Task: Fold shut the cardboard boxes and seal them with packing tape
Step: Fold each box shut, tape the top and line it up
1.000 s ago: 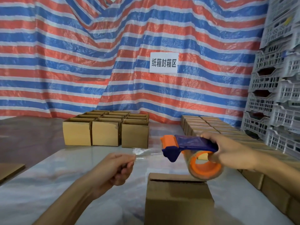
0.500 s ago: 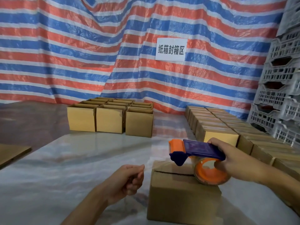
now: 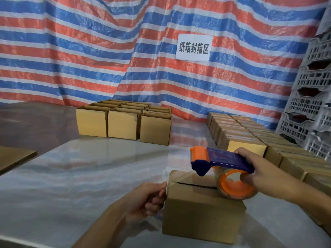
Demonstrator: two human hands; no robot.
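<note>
The box point(image 3: 202, 212) sits on the desk point(image 3: 89, 176) just before me, its open seam point(image 3: 195, 186) running left to right between my hands. My left hand point(image 3: 146, 199) is at the box's left top edge, fingers point(image 3: 154, 203) curled and seemingly pinching the clear tape point(image 3: 179, 175) end there; my right hand point(image 3: 259, 174) grips the tape dispenser point(image 3: 222, 162), nose pointing left, roll resting on the seam's right end. I judge the pull must run rightward along that seam.
</note>
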